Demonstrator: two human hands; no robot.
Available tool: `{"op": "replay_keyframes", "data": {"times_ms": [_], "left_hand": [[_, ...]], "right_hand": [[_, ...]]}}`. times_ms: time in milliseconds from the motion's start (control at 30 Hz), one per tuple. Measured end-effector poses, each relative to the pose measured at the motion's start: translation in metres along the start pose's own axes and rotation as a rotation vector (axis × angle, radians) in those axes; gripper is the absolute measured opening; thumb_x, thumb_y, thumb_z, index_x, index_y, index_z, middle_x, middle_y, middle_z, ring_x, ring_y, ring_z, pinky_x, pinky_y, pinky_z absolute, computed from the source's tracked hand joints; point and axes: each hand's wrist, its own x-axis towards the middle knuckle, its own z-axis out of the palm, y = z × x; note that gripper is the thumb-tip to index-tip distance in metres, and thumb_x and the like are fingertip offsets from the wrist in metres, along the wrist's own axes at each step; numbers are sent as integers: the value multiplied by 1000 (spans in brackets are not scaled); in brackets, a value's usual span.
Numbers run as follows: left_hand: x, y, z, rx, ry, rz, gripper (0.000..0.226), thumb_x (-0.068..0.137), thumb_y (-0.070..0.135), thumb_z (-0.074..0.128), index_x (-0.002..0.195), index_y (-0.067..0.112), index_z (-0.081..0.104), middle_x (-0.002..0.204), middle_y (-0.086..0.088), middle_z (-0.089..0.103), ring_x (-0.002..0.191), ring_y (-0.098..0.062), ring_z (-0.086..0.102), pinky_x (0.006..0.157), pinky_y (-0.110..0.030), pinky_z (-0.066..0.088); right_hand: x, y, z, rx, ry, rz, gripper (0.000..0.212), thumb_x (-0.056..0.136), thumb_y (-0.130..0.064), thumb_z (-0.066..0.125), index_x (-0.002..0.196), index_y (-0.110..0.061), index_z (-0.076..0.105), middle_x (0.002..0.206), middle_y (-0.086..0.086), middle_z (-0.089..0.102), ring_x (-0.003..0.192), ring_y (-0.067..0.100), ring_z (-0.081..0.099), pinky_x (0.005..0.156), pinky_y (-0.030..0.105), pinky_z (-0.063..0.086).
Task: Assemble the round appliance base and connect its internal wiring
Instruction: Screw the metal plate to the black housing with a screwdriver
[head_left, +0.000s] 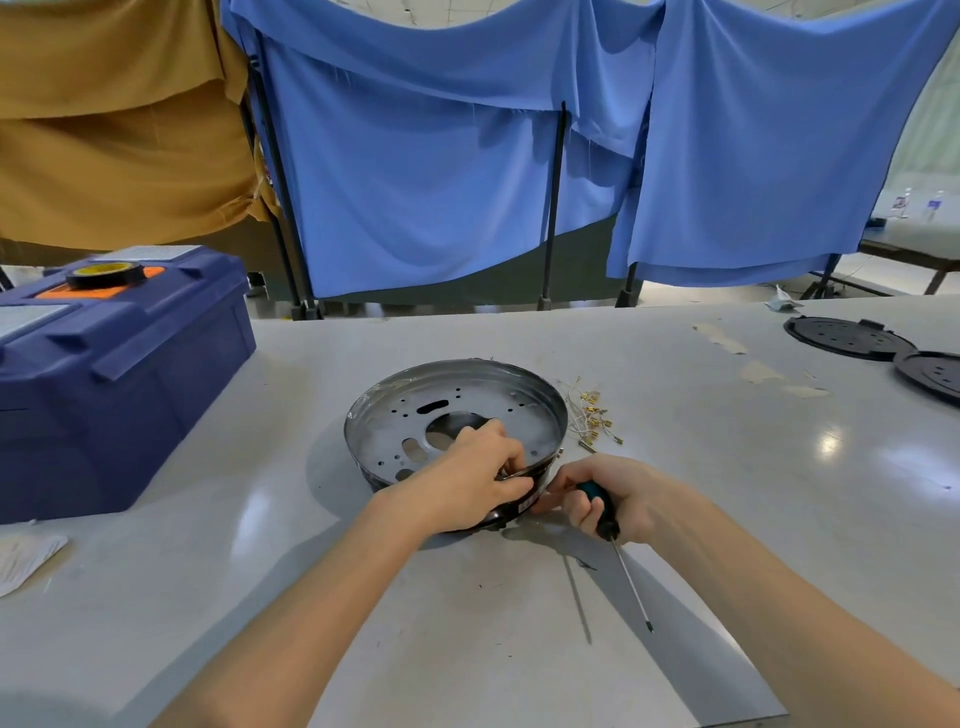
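A shallow round steel base, its floor punched with holes and slots, sits on the smooth grey bench. The left hand curls its fingers over the near rim, pinching it. Just beside, the right hand wraps a teal-handled screwdriver. Brass-tipped wires lie beyond. Far left, a shut blue plastic toolbox carries a tape roll.

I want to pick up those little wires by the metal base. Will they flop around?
Probably floppy: the wires are thin and lie curled in a loose tangle. Likely very light, so a nudge could scatter them. Their small gold ends may snag together.
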Motion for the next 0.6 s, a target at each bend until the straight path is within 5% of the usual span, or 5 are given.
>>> {"op": "replay_keyframes", "data": {"times_ms": [167, 400, 600], "left_hand": [[1, 6, 5, 17, -27, 8, 21, 99, 33, 52, 80, 25, 46, 101, 2, 39, 95, -17, 34, 80, -31, 33], [-1, 6, 8, 10, -22, -11, 21, 99, 33, 52, 81, 23, 47, 96, 5, 37, 95, -17, 33, 79, -30, 33], [-7, 13, 8, 12, -9, -78, 25, 99, 31, 51, 84, 12, 51, 100, -4, 43, 99, -22, 36, 89, -45, 43]], "right_hand": [[3, -2, -1, -191, 122, -53, 16, 94, -4, 49, 83, 3, 58, 50, 12, 60, 27, 10, 40, 25, 14, 30], [-2, -20, -14, -252, 390, -305, 13, 90, -5, 59, 88, 7, 64, 45, 9, 51, 31, 13, 37, 30, 16, 27], [-3, -41, -28, -213, 555, -473, 13, 87, 1, 65, 98, 7, 62, 59, 15, 61, 37, 12, 28, 37, 15, 21]]}}
